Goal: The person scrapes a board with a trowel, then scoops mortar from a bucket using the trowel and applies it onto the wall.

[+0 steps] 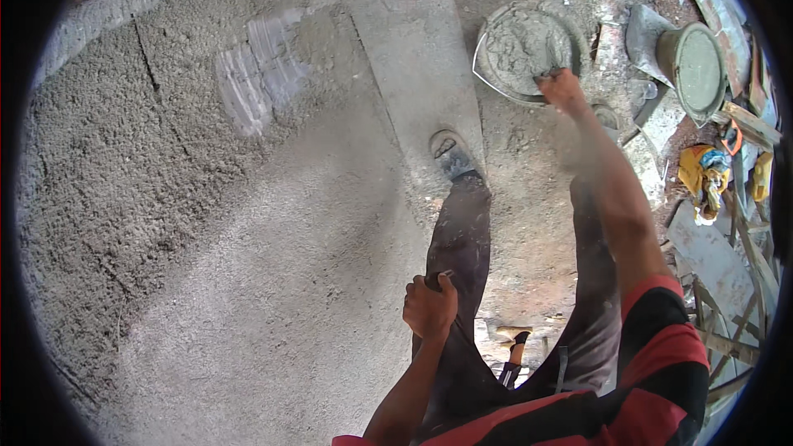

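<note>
My right hand (563,91) reaches to the near right rim of a round bucket (581,48) heaped with wet grey mortar (522,45). Its fingers are curled closed over the mortar's edge around a small dark piece that I cannot identify. Closer to me, my left hand (430,306) is a fist in front of my left thigh. Something dark, perhaps a handle, shows at the top of that fist; the rest of it is hidden.
Rough mortar (107,173) covers the left side, with a smoothed streaky patch (263,70). A long grey board (405,25) lies under my left foot (453,157). At right stand another bucket (700,70), a yellow bag (702,177) and scrap boards (719,256).
</note>
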The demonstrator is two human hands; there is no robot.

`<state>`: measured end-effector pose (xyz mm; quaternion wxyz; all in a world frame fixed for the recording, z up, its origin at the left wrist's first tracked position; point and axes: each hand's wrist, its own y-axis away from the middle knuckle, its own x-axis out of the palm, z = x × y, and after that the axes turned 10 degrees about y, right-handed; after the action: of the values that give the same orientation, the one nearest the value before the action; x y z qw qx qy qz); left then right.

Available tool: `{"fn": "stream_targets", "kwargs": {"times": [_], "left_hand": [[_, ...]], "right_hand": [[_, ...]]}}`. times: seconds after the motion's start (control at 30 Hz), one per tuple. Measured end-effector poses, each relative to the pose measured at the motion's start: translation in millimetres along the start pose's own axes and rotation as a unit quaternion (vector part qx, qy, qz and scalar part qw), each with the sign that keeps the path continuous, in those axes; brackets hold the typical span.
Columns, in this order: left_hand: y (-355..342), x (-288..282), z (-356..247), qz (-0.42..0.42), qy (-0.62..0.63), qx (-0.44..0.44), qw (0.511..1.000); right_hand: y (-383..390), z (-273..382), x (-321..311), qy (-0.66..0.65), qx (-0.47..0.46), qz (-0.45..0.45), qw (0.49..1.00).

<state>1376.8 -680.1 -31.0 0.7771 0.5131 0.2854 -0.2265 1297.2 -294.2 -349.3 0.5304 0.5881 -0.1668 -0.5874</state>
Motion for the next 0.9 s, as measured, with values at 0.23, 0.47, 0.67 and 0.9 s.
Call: {"fn": "stream_targets", "kwargs": {"times": [0.23,0.47,0.67,0.9], "left_hand": [[-17.4,-32.0,12.8,0.016,0.002,-0.007,1.0],[-35.3,-38.9,23.5,0.014,0.029,-0.022,0.999],[-37.1,-38.1,12.8,0.009,0.043,-0.011,0.999],[-17.9,-38.8,9.3,0.029,0.025,-0.016,0.999]], "right_hand": [[89.5,26.3,-29.2,-0.385,0.006,0.035,0.922],[35.2,215.0,13.0,-0.174,0.001,-0.425,0.888],[94.7,424.3,102.3,-0.274,-0.166,-0.161,0.934],[206.8,207.4,68.0,-0.099,-0.116,-0.138,0.979]]}}
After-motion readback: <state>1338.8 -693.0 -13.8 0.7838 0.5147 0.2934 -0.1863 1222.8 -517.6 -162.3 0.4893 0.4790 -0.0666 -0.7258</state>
